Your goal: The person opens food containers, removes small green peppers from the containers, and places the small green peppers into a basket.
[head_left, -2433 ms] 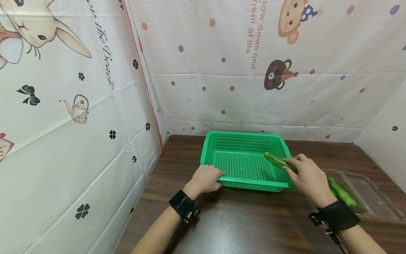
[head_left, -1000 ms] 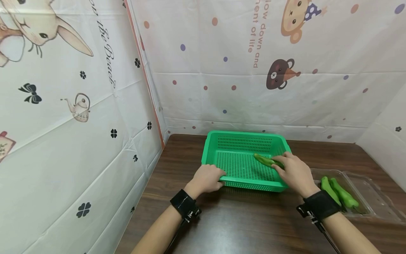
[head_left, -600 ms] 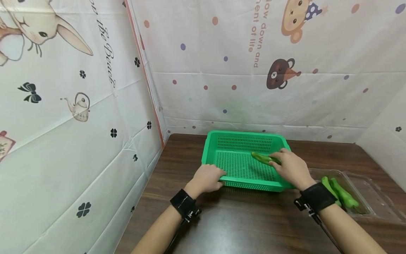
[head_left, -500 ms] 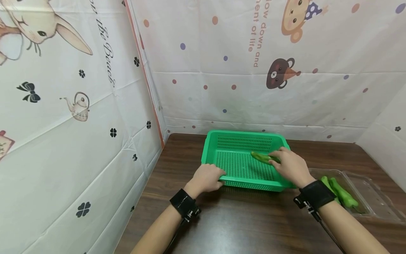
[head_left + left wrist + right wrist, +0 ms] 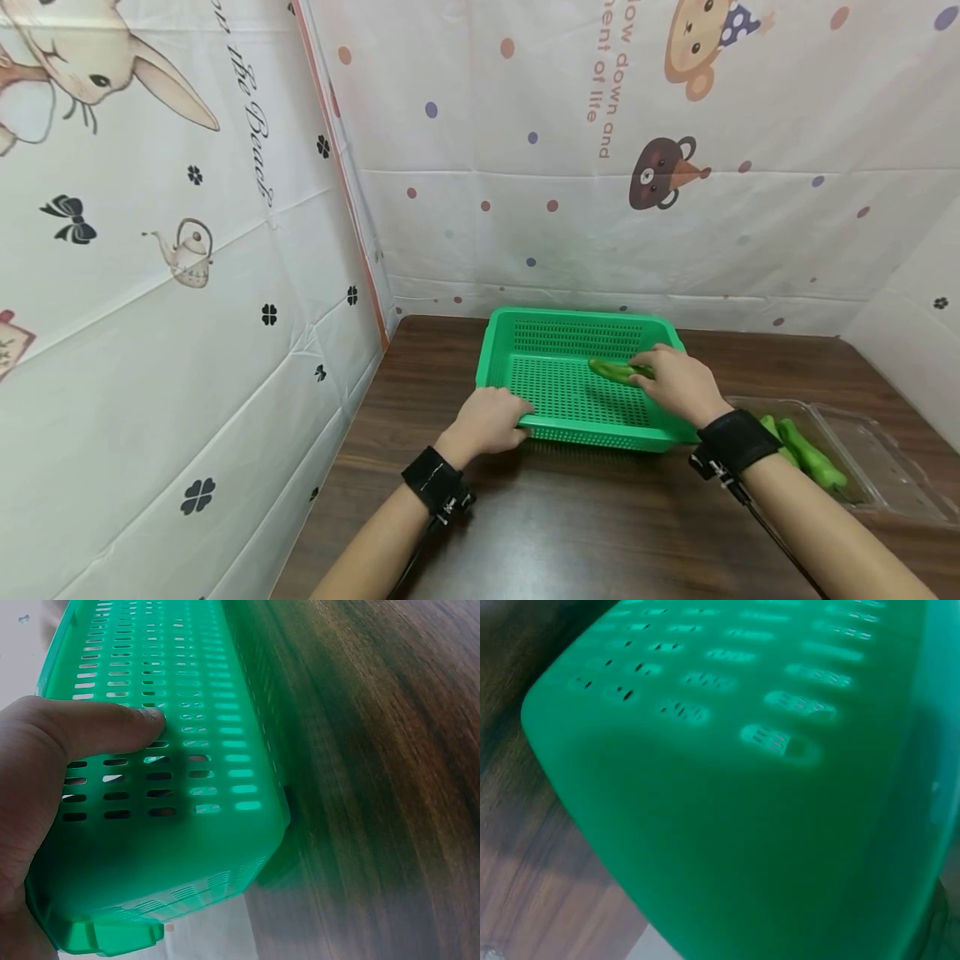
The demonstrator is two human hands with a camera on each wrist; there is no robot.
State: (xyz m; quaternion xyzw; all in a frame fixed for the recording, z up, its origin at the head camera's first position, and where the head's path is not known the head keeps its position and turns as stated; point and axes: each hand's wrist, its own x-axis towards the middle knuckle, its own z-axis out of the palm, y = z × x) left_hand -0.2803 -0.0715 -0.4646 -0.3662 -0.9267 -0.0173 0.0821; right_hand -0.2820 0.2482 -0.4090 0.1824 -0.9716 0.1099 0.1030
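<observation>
Compared with the earliest head view, the right hand (image 5: 675, 385) has carried the green pepper (image 5: 611, 370) from above the basket's right rim leftward and down; the pepper now sits low over the slotted floor of the green basket (image 5: 525, 321), right of its centre, though contact with the floor cannot be told. The right fingers are curled round the pepper's near end, so it is still grasped. The left hand (image 5: 486, 422) has not shifted: it grips the basket's front left corner, thumb (image 5: 120, 724) pressed against the outer slotted wall in the left wrist view, fingers hooked over the rim. The right wrist view shows only a blurred close stretch of the basket's wall. The clear tray (image 5: 892, 475) lies on the table (image 5: 585, 533) just right of the basket and now shows two more peppers (image 5: 806, 454) uncovered, where the wrist hid part of them before. Edges: the basket's back rim stands near the rear curtain (image 5: 675, 208); the side curtain (image 5: 187, 333) runs along the table's left edge. Open tabletop lies in front of the basket, between the forearms, and a strip to its left.
</observation>
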